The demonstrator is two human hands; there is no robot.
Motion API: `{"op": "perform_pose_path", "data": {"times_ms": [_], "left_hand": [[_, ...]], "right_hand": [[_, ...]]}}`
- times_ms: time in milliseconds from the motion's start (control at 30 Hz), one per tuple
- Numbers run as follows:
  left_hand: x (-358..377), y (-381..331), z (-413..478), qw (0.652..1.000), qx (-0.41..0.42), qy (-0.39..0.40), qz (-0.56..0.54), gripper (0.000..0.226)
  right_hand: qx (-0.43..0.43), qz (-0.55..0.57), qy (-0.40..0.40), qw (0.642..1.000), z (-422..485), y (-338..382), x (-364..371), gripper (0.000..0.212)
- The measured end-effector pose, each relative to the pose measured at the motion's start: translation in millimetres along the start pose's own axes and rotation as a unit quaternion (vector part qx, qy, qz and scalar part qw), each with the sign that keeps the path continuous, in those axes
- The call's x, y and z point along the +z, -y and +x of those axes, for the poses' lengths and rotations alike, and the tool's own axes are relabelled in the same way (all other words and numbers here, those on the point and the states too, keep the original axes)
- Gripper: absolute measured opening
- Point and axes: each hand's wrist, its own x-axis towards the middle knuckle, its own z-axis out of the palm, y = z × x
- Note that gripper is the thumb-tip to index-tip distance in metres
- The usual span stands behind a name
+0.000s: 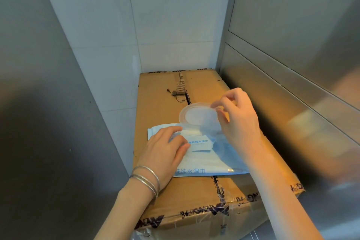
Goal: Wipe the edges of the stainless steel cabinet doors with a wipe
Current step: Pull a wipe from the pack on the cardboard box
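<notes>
A blue and white pack of wet wipes (202, 158) lies flat on top of a cardboard box (194, 197). Its round translucent lid (197, 116) is flipped up at the far end of the pack. My right hand (237, 117) pinches the lid's right edge between thumb and forefinger. With straight fingers, my left hand (165, 150) presses down on the left part of the pack. Stainless steel cabinet doors (292, 87) rise along the right side. No loose wipe is in view.
Another steel panel (42, 113) stands close on the left. White wall tiles (155, 25) close off the back. The taped box fills the narrow gap between the two steel faces. Silver bangles (146, 179) circle my left wrist.
</notes>
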Motion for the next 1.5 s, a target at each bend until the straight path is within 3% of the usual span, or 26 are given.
{"op": "perform_pose_path", "data": {"times_ms": [67,133,233,400,500,667,833,1000,1167,1367,1500], "left_hand": [[1.9,0.9,7.1,1.0,0.015,0.002,-0.005,0.028],[5.4,2.8,10.4,0.999,0.026,0.009,-0.023,0.025],[10.7,5.8,10.3,0.998,0.019,0.041,-0.044,0.036],[16.6,8.6,11.1,0.997,0.007,0.065,-0.046,0.052],[16.8,9.5,11.2,0.996,0.013,0.071,-0.048,0.06],[13.9,8.2,6.0,0.993,0.027,0.053,-0.098,0.066],[12.4,8.2,-1.0,0.981,-0.032,-0.02,-0.192,0.075],[13.4,12.6,0.9,0.991,0.008,-0.01,-0.132,0.052],[16.0,14.3,2.6,0.993,-0.004,0.009,-0.116,0.049],[17.5,15.6,3.7,0.996,-0.005,0.028,-0.086,0.067],[17.7,16.1,4.3,0.996,-0.01,0.033,-0.083,0.069]], "right_hand": [[-0.009,-0.008,0.049,0.999,1.3,-4.7,3.1,0.015],[0.013,0.009,0.148,0.989,-0.1,-8.8,4.1,0.023],[0.039,0.039,0.282,0.958,-7.8,-18.3,3.1,0.032],[0.065,0.094,0.342,0.933,-14.1,-23.2,-5.8,0.006],[0.053,0.112,0.346,0.93,-18.1,-21.0,-6.8,0.01],[0.018,0.177,0.276,0.945,-23.9,2.7,-0.2,0.016],[-0.009,0.191,0.279,0.941,-24.1,14.6,8.5,0.016],[-0.001,0.078,0.323,0.943,-20.6,-1.2,7.3,0.011],[-0.014,0.063,0.373,0.926,-18.1,-1.2,10.0,0.012],[-0.07,0.038,0.321,0.944,-22.8,0.9,11.5,0.009],[-0.032,0.076,0.275,0.958,-26.9,-2.7,10.3,0.017]]}}
